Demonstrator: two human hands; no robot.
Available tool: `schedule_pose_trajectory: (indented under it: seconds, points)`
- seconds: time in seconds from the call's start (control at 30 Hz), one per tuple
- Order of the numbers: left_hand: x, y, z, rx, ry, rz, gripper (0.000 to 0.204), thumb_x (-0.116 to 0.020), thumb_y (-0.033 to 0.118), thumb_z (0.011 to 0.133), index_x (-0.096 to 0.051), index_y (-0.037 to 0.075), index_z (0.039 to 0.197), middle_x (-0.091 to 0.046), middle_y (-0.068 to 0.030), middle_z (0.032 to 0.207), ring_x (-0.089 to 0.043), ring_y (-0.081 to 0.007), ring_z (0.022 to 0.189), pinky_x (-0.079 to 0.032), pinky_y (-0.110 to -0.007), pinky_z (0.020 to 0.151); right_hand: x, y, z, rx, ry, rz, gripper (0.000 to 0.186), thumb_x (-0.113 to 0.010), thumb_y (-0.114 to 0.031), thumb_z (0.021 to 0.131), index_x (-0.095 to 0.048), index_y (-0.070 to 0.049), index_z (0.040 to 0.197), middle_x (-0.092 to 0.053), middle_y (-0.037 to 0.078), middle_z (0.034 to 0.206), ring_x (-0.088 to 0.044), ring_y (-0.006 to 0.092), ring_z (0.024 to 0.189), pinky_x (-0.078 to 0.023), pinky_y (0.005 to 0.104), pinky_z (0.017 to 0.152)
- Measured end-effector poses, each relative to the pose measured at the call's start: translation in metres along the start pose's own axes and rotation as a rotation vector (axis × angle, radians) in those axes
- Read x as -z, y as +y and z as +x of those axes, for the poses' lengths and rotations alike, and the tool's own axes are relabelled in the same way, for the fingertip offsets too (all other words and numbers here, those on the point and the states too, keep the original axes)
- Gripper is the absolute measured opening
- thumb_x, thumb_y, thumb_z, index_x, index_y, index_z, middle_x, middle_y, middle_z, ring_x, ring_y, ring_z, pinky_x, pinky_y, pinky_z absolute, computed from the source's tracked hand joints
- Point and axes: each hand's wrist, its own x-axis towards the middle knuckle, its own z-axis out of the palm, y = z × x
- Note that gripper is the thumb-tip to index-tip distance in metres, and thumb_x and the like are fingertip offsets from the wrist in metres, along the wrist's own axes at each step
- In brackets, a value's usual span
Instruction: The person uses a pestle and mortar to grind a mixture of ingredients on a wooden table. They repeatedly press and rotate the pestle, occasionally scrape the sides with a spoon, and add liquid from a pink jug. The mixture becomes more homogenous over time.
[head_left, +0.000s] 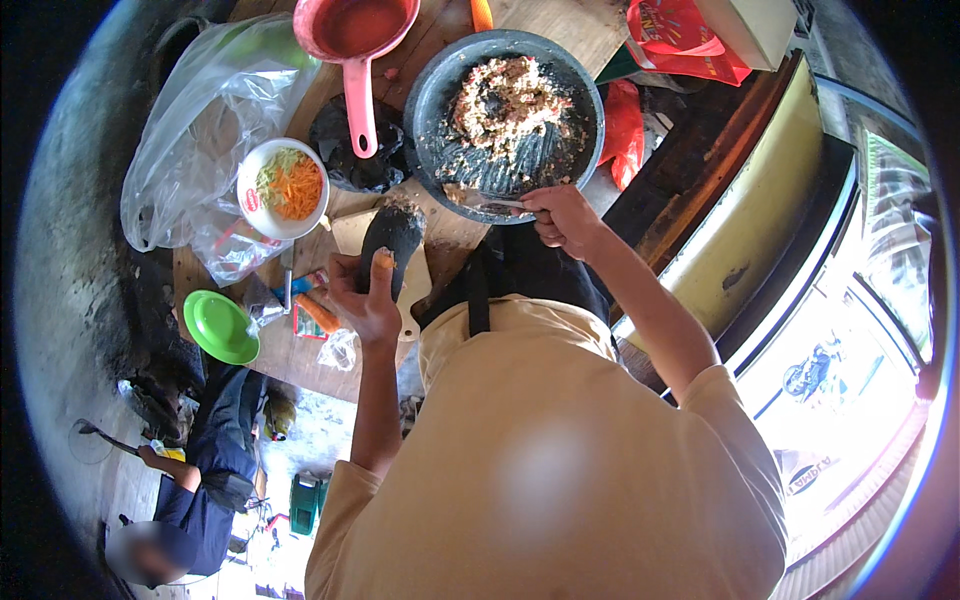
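Note:
My left hand (368,302) is closed around a dark stone pestle (394,240), with bits of food stuck to its far end. It is held apart from the wide grey stone mortar (428,100). A coarse, pale mash flecked with red (505,95) lies mostly in the far half of the mortar. My right hand (567,220) grips the handle of a metal spoon (506,204) at the mortar's near rim. The spoon's other end dips inside, beside a small clump of mash.
Left of the mortar stand a pink dipper (359,95) and a white bowl (251,169) of shredded vegetables. A clear plastic bag (190,150), a green plate (221,327) and a carrot (319,313) lie farther left. Another person (215,490) holds a dark-handled utensil at lower left.

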Motion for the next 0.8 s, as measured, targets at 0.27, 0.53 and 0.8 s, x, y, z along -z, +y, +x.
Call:
schedule_pose_trajectory:
  seconds: [0.27, 0.53, 0.8]
  points:
    - [0.005, -0.005, -0.006, -0.014, 0.029, -0.03, 0.037, -0.081, 0.027, 0.094, -0.051, 0.005, 0.093, -0.057, -0.0009, 0.082, -0.052, -0.0073, 0.072, -0.041, -0.026, 0.063, 0.008, 0.002, -0.032, -0.116, 0.06, 0.259, 0.018, -0.056, -0.018, 0.101, -0.061, -0.002, 0.095, -0.032, -0.006, 0.058, -0.031, 0.0075, 0.044, -0.023, 0.0278, 0.042]
    - [0.008, 0.004, -0.009, 0.017, -0.016, -0.041, 0.036, -0.079, 0.029, 0.095, -0.051, 0.006, 0.094, -0.056, -0.0022, 0.083, -0.056, -0.0088, 0.07, -0.053, -0.026, 0.055, 0.014, -0.001, -0.016, -0.207, 0.052, 0.038, 0.021, -0.058, -0.02, 0.1, -0.06, -0.004, 0.086, -0.033, -0.006, 0.059, -0.033, 0.0064, 0.045, -0.023, 0.0263, 0.042]
    - [0.004, 0.009, -0.015, -0.005, 0.03, -0.029, 0.037, -0.079, 0.03, 0.095, -0.05, 0.006, 0.095, -0.057, -0.0028, 0.084, -0.056, -0.0098, 0.067, -0.055, -0.027, 0.052, 0.009, -0.037, 0.015, -0.162, -0.156, 0.421, 0.018, -0.053, -0.019, 0.101, -0.055, -0.006, 0.089, -0.028, -0.008, 0.059, -0.027, 0.0056, 0.045, -0.022, 0.0254, 0.042]
